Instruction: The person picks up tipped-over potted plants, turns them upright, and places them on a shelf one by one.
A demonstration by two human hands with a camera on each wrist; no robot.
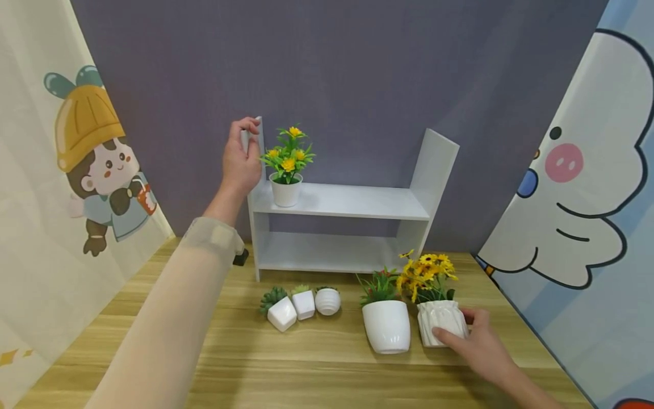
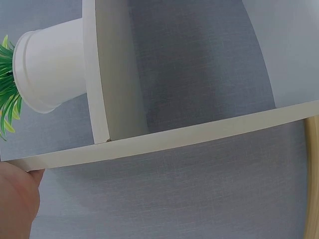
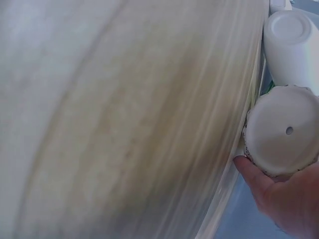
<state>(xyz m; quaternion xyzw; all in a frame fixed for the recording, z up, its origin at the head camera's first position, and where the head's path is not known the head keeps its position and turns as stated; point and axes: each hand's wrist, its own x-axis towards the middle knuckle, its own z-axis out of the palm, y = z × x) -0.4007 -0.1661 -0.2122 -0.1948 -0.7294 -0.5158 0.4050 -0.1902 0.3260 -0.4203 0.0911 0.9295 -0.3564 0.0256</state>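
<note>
My left hand (image 1: 247, 136) is raised and grips the top of the left upright of a white two-tier shelf (image 1: 347, 201). The left wrist view shows the shelf's panel edge (image 2: 149, 143) with part of that hand (image 2: 17, 199) below it. A white pot of yellow flowers (image 1: 286, 190) stands on the upper board beside the hand. My right hand (image 1: 467, 336) curls round a ribbed white pot of yellow flowers (image 1: 440, 319) on the wooden table (image 1: 317, 363). In the right wrist view the ribbed pot's base (image 3: 281, 132) is seen with a thumb (image 3: 254, 174) against it.
A smooth white pot with a green plant (image 1: 386, 326) stands just left of the ribbed one. Three small white succulent pots (image 1: 304, 304) sit in front of the shelf. Cartoon curtains hang at left (image 1: 76, 170) and right (image 1: 577, 199), with a grey wall behind.
</note>
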